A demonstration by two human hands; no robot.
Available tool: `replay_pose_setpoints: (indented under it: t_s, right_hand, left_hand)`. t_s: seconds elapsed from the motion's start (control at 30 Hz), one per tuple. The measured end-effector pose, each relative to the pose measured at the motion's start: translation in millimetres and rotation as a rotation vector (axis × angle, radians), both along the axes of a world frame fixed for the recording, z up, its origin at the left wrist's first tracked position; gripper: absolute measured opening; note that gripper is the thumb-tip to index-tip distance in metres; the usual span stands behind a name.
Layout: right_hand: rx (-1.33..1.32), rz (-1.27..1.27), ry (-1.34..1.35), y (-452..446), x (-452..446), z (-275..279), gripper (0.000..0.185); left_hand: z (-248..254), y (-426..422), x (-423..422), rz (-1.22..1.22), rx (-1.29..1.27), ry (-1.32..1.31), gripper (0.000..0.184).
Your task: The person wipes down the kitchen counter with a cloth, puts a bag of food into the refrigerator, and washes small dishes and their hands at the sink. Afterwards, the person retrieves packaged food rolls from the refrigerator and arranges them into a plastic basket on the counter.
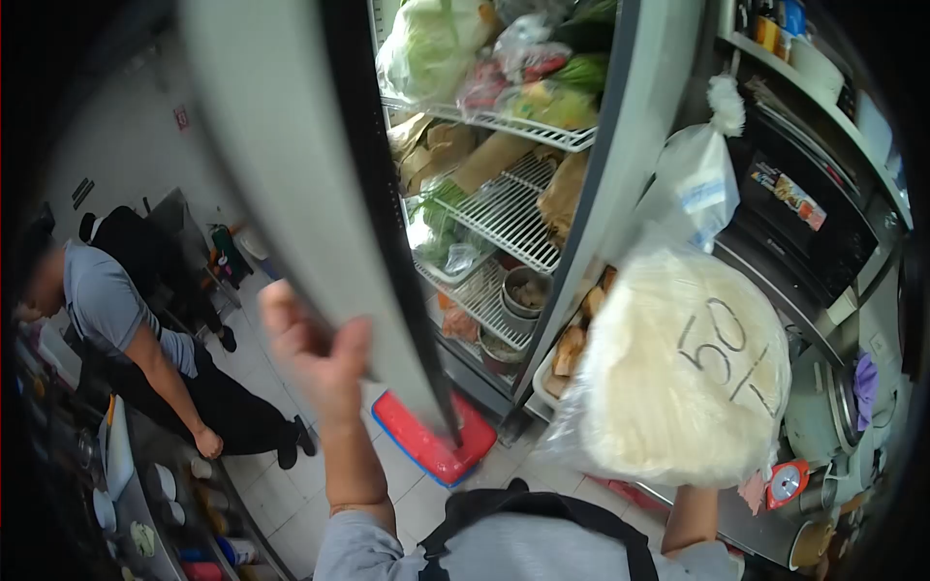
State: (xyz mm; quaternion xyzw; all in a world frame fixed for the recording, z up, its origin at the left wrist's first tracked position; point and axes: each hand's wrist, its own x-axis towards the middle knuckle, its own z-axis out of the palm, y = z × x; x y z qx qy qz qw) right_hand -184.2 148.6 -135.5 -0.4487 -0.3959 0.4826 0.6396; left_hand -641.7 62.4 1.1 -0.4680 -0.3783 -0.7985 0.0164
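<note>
My left hand (320, 353) is closed on the edge of the refrigerator door (291, 145), its thumb on the near side; the door stands ajar and looks blurred. A clear plastic bag of tortillas (678, 368), pale, round and marked "50", rests on my right forearm's side. My right hand is hidden beneath this bag, and only the forearm (690, 518) shows below it. Inside the refrigerator, wire shelves (509, 213) carry bagged vegetables (426, 53), brown paper packages (567, 194), greens (436, 223) and metal pots (526, 290).
A co-worker (136, 300) in a grey shirt stands at the left beside a counter. A red and blue container (436, 436) sits on the floor below the door. At right are a tied plastic bag (697, 174), a black oven (804, 213) and a red scale (787, 482).
</note>
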Motion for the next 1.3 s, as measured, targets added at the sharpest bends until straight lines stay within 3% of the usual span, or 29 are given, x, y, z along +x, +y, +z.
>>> replay_pose_setpoints:
  t_s: [0.1,0.13,0.2,0.23,0.27,0.37,0.43,0.53,0.83,1.3]
  right_hand:
    - [-0.089,0.186,-0.031,9,-77,-16,0.046]
    - [-0.140,0.257,-0.045,7,-108,-31,0.046]
    - [-0.244,0.394,-0.058,3,-171,-60,0.046]
    - [-0.295,0.458,-0.067,0,-202,-78,0.046]
    - [-0.346,0.513,-0.070,-4,-231,-93,0.046]
    - [-0.424,0.591,-0.090,-1,-304,-130,0.046]
    - [-0.433,0.575,-0.115,15,-336,-143,0.046]
    - [-0.391,0.476,-0.171,58,-369,-157,0.046]
    - [-0.210,0.123,-0.386,231,-385,-144,0.046]
    - [-0.121,-0.053,-0.742,381,-392,-124,0.047]
  left_hand:
    - [-26,-37,-67,0.190,0.035,-0.011,0.066]
    - [-23,-47,-75,0.420,-0.034,0.011,0.075]
    - [-29,-65,-100,0.648,-0.078,0.054,0.089]
    - [-36,-70,-117,0.647,-0.047,0.065,0.095]
    - [-21,-61,-98,0.759,-0.081,0.151,0.087]
    - [-44,-97,-190,0.763,-0.272,0.297,0.085]
    - [-31,-100,-219,0.750,-0.333,0.227,0.065]
    - [-22,-82,-238,0.732,-0.206,-0.027,0.045]
    - [-40,-81,-283,0.824,-0.307,0.102,0.048]
    - [-49,-75,-302,0.837,-0.395,0.096,0.055]
